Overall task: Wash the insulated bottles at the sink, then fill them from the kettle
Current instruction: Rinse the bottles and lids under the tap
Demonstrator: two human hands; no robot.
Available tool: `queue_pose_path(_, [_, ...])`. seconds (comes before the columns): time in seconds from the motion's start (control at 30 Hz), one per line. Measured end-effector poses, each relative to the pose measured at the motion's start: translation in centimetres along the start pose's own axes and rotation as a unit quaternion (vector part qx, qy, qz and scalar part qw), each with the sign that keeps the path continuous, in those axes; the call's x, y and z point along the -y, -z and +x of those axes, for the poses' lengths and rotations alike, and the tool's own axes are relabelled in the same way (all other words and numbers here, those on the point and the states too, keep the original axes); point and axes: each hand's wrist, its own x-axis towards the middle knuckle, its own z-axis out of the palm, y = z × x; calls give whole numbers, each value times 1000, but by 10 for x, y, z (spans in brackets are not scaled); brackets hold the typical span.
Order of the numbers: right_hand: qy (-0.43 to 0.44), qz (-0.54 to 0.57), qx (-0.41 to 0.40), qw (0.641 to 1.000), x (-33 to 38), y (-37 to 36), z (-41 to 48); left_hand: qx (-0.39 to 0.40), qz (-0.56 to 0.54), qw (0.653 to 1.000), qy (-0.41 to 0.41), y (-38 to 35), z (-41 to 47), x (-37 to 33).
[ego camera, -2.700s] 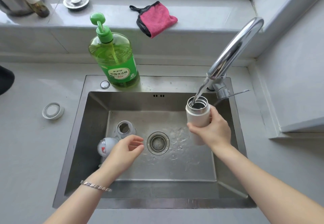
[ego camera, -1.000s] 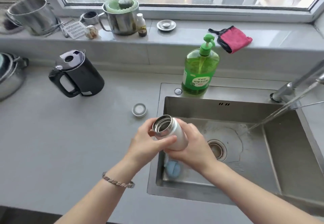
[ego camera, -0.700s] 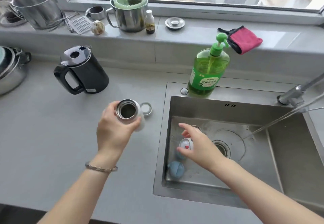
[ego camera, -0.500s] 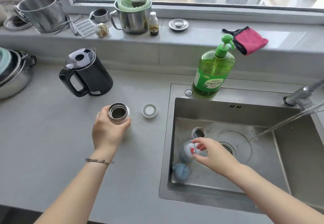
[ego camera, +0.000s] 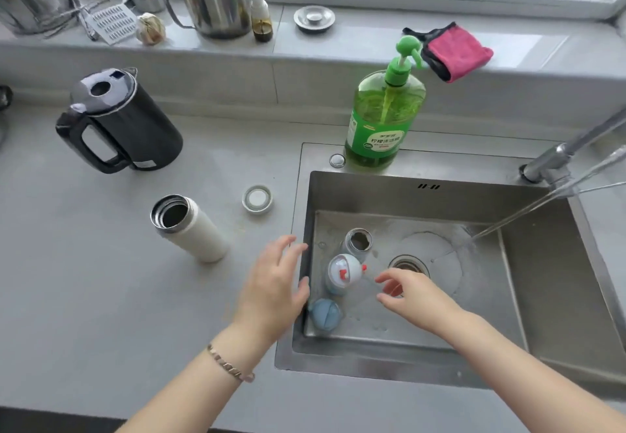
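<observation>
white bottle (ego camera: 193, 229) stands on counter (ego camera: 101, 297), left of both empty hands.

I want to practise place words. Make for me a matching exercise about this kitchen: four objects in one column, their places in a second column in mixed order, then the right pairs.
Objects
1. white insulated bottle
2. pink cloth
3. green dish soap bottle
4. blue cap

Places
A. inside the sink, by its left wall
B. on the window ledge
C. upright on the countertop, left of the sink
D. on the sink's back rim

Pairs: 1-C, 2-B, 3-D, 4-A
</observation>
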Motion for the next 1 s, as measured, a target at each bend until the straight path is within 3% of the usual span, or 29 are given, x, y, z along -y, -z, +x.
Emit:
queue_pose_path(0.07, [-22, 7, -2, 1000, -17, 1, -6, 189, -16, 980, 54, -31, 7, -13])
queue_pose_path(0.1, [-32, 10, -4, 999, -25, 1, -9, 234, -10, 970, 65, -48, 14, -17])
queue_pose_path(0.3, [-92, 59, -27, 994, -78, 2, -28, 298, 84, 947, 87, -128, 53, -25])
queue_pose_path(0.47, [-108, 74, -27, 991, -120, 9, -40, 255, 75, 953, 144, -149, 51, -23])
queue_pose_path(0.67, [-73, 74, -20, 994, -151, 25, -42, 122, -34, 968, 216, -130, 50, -41])
queue_pose_path(0.8, [-10, 137, -114, 984, -162, 44, -36, 109, -157, 972, 134, -111, 60, -102])
queue_pose_path(0.9, [25, 262, -180, 948, -162, 78, -33, 136, -197, 969, 59, -109, 72, -159])
queue_pose_path(1.0, [66, 369, -137, 917, -165, 120, -29, 131, -221, 966, 35, -123, 92, -209])
